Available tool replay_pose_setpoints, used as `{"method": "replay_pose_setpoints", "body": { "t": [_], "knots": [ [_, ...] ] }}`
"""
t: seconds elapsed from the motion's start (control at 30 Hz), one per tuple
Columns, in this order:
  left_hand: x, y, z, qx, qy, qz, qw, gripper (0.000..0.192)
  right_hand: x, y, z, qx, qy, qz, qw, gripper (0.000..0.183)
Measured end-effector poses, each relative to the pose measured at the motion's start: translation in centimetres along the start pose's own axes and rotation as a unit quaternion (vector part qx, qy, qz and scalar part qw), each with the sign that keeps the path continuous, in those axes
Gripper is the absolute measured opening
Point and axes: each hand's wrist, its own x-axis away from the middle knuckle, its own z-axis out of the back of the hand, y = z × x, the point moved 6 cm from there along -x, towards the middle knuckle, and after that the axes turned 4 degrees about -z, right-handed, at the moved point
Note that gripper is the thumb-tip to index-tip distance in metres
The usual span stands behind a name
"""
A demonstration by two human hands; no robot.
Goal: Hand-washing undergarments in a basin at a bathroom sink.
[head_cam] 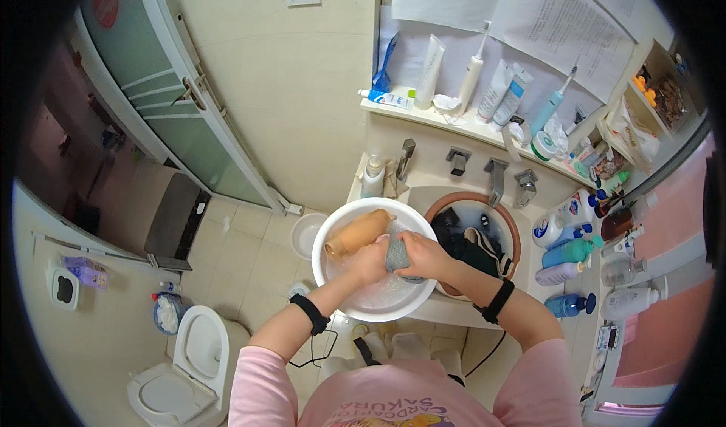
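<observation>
A white plastic basin [332, 294] with soapy water stands before me, at the left side of the sink counter. My left hand [370, 261] grips a wet grey knitted cloth [399, 257], which may be a sock. From the other side my right hand [421, 255] is closed around the same cloth, and its lower end hangs near the water. A puffed-up tan fabric item [360, 233] floats at the basin's far side, apart from both hands. Suds [377, 299] cover the water nearest me.
Right of the basin, a brown-rimmed tub [517, 228] in the sink holds dark clothes [473, 251] in water. Faucets [496, 177] rise behind it. Several bottles [570, 257] line the right counter. A toilet [198, 359] and small white bowl [306, 237] are at left.
</observation>
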Motion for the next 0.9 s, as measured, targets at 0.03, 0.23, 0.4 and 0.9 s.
{"method": "replay_pose_setpoints", "body": {
  "t": [0.03,0.23,0.4,0.9],
  "knots": [
    [0.6,0.4,0.1,-0.003,0.02,-0.014,1.0,0.056,0.5,0.2,-0.4,-0.002,-0.004,0.003,1.0,0.066],
    [2.6,0.1,-1.2,-0.268,-0.108,0.008,0.957,0.085,2.3,3.4,-6.0,0.177,-0.136,-0.029,0.974,0.071],
    [3.1,-2.4,-4.2,-0.385,-0.134,0.024,0.913,0.107,2.3,4.4,-10.7,0.192,-0.125,-0.033,0.973,0.083],
    [0.3,-8.6,-8.8,-0.382,-0.093,0.166,0.904,0.067,-1.9,4.1,-12.5,0.086,-0.319,-0.151,0.932,0.063]
  ]
}}
